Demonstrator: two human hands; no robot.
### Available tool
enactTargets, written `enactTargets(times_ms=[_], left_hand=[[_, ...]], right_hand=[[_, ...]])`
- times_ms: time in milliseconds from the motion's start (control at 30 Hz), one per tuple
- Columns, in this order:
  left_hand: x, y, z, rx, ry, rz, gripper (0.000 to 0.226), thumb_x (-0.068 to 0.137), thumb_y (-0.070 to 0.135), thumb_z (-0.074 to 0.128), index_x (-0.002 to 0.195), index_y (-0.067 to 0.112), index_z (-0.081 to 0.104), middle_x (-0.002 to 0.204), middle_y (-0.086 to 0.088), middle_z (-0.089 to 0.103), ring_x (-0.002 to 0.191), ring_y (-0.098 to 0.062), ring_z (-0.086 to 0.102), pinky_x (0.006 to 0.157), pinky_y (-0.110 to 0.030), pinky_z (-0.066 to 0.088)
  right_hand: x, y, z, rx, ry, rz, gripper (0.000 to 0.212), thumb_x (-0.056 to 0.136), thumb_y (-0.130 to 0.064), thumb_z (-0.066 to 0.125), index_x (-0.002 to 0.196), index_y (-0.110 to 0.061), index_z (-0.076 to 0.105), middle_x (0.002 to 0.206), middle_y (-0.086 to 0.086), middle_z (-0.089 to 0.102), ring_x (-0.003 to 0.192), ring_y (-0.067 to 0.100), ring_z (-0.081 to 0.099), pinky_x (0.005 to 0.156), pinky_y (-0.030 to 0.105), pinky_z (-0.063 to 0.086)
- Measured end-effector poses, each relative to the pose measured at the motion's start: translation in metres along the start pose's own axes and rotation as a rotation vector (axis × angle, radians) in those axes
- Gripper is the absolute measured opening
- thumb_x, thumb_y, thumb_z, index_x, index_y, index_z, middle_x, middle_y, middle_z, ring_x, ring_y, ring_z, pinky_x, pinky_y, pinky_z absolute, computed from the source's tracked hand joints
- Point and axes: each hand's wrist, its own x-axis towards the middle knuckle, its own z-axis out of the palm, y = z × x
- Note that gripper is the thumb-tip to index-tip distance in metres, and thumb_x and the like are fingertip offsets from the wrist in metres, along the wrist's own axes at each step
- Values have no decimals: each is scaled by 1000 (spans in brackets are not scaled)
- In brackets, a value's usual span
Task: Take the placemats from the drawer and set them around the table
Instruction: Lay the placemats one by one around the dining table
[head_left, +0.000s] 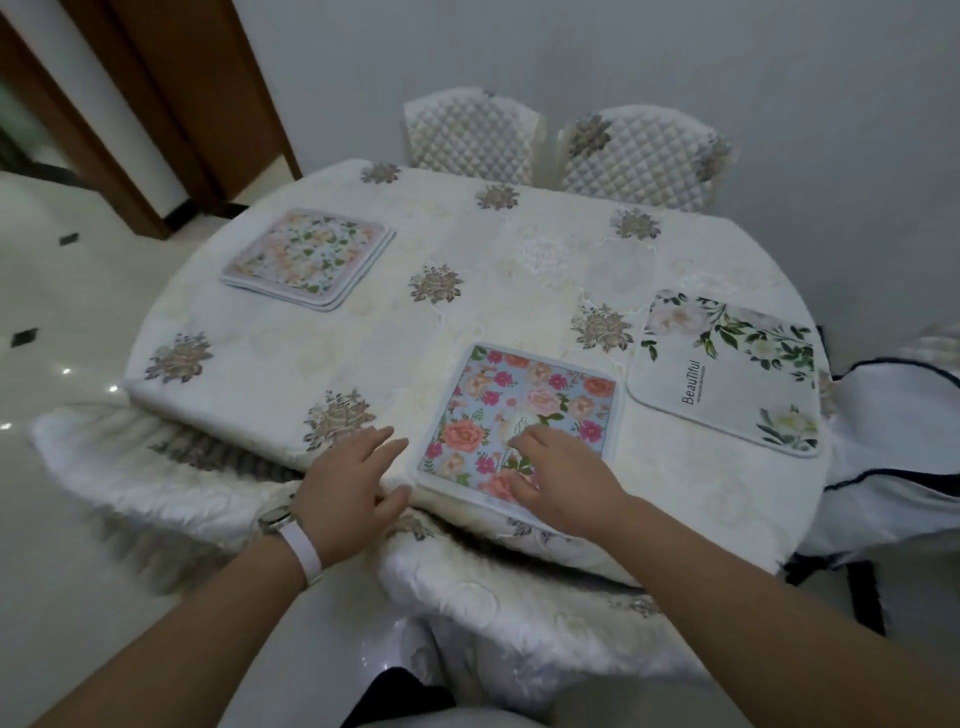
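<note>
From the head view, the right hand lay flat, fingers spread, pressing the blue rose placemat at the table's six o'clock edge, gripping nothing. The left hand rested open on the tablecloth just beside that mat's left edge, also holding nothing. A white leafy placemat sat at four o'clock. The remaining stack of placemats waited at ten o'clock, well apart, up and left of the fingers, so the left hand looked nearer for the next reach.
</note>
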Motion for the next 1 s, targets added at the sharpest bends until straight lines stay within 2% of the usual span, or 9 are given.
enactTargets(times_ms=[167, 367, 467, 667, 800, 900, 1000], left_hand=[[-44, -22, -35, 84, 63, -116, 46, 74, 46, 59, 105, 12, 69, 115, -8, 67, 101, -28, 64, 77, -39, 55], [-103, -74, -71, 131, 99, -304, 50, 75, 50, 53, 110, 17, 68, 116, -5, 67, 103, -27, 63, 81, -41, 55], [-134, -106, -86, 162, 121, -377, 50, 74, 48, 53, 109, 16, 69, 116, -8, 67, 103, -29, 64, 80, -42, 54], [-201, -201, -105, 158, 164, -461, 45, 80, 45, 52, 113, 20, 67, 117, -3, 66, 105, -25, 63, 81, -39, 53], [-247, -277, -119, 131, 181, -516, 47, 81, 46, 47, 114, 19, 67, 117, -3, 66, 106, -25, 63, 82, -39, 53], [-279, -329, -133, 99, 205, -541, 47, 82, 47, 46, 113, 19, 68, 117, -4, 67, 106, -25, 63, 82, -40, 53], [-309, -375, -151, 82, 242, -552, 46, 83, 46, 46, 112, 19, 68, 117, -3, 66, 107, -25, 62, 82, -40, 51]], right_hand=[[25, -58, -9, -85, -4, -208, 50, 94, -44, 44, 137, -21, 52, 131, -1, 56, 114, 21, 54, 94, 36, 46], [58, -136, -11, -129, -35, -366, 50, 96, -46, 44, 140, -23, 48, 140, 0, 50, 126, 21, 46, 101, 38, 42], [78, -180, -3, -155, -47, -433, 48, 95, -43, 45, 139, -23, 50, 137, 0, 51, 123, 22, 48, 99, 36, 42], [119, -290, 27, -227, -61, -485, 46, 94, -47, 41, 131, -22, 54, 132, 0, 55, 119, 23, 52, 96, 40, 46], [143, -373, 56, -213, -87, -494, 51, 97, -51, 41, 140, -25, 48, 140, -3, 50, 125, 20, 46, 102, 34, 40], [165, -434, 79, -217, -102, -485, 58, 91, -56, 34, 137, -25, 53, 137, -1, 53, 121, 23, 51, 97, 37, 45], [183, -489, 95, -199, -95, -483, 60, 87, -54, 33, 134, -23, 56, 134, -1, 55, 117, 22, 53, 94, 35, 46]])
